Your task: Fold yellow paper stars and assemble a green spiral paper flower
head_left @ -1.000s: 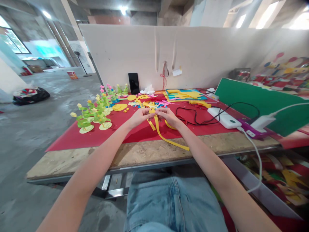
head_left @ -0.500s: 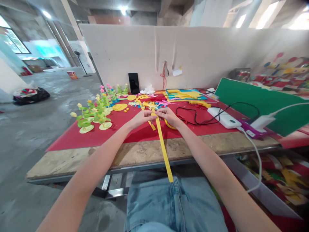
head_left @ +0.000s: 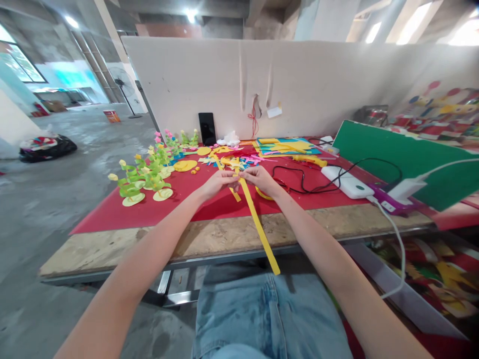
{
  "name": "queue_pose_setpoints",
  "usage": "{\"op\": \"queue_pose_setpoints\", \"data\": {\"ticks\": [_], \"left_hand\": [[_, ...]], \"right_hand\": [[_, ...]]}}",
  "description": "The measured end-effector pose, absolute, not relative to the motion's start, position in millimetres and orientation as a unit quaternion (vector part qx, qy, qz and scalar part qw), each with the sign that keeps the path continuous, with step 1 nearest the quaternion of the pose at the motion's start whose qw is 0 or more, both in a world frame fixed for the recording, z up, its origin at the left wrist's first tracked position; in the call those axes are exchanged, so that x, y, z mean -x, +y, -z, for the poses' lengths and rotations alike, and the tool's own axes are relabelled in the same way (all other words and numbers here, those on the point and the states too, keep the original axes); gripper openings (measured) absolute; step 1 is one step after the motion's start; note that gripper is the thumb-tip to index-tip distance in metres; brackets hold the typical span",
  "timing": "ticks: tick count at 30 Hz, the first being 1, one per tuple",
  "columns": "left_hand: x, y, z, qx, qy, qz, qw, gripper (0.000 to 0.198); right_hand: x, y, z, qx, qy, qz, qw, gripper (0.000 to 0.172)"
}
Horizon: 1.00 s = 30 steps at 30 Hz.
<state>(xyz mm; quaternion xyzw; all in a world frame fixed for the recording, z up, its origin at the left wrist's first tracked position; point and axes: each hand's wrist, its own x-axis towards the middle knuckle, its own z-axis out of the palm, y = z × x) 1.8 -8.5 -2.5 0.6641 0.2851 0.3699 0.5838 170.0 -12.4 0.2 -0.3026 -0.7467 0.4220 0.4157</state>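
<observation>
grey floor (head_left: 37,199) | white partition (head_left: 194,75) | lit lamp (head_left: 191,14) | perhaps windows (head_left: 413,24), upper right

yellow strip (head_left: 260,227) partly hidden by fingers (head_left: 251,173), 2 forearms (head_left: 149,252) cut off

We see 2 ceiling lamps (head_left: 191,15) glaring, upper-right openings (head_left: 413,24) blown out, soft shadows on the red sheet (head_left: 108,214), and stretched, blurred edges.

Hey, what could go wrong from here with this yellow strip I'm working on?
The yellow strip, pinched by the left grip and right grip, reaches past the front of the table, so it might crease on the edge or brush the jeans. The black cable lies looped near the right grip and could snag it.
</observation>
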Motion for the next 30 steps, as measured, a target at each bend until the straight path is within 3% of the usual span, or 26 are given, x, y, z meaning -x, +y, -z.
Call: {"op": "queue_pose_setpoints", "data": {"ticks": [4, 9, 15, 30], "left_hand": [[-2.1, -7.6, 2.4, -0.653, 0.282, -0.383, 0.59, 0.026], [1.9, -3.9, 3.3, -0.691, 0.289, -0.42, 0.512, 0.027], [2.5, -2.4, 3.2, -0.675, 0.289, -0.482, 0.477, 0.02], [0.0, -11.6, -4.2, -0.685, 0.356, -0.455, 0.443, 0.032]], "right_hand": [[-169.5, -13.5, -1.4, 0.306, -0.737, -0.426, 0.426, 0.046], [-173.6, -10.2, -1.7, 0.316, -0.718, -0.445, 0.431, 0.047], [-178.8, -8.3, -2.0, 0.297, -0.732, -0.465, 0.4, 0.027], [-178.5, -7.6, -0.4, 0.299, -0.766, -0.428, 0.376, 0.019]]}}
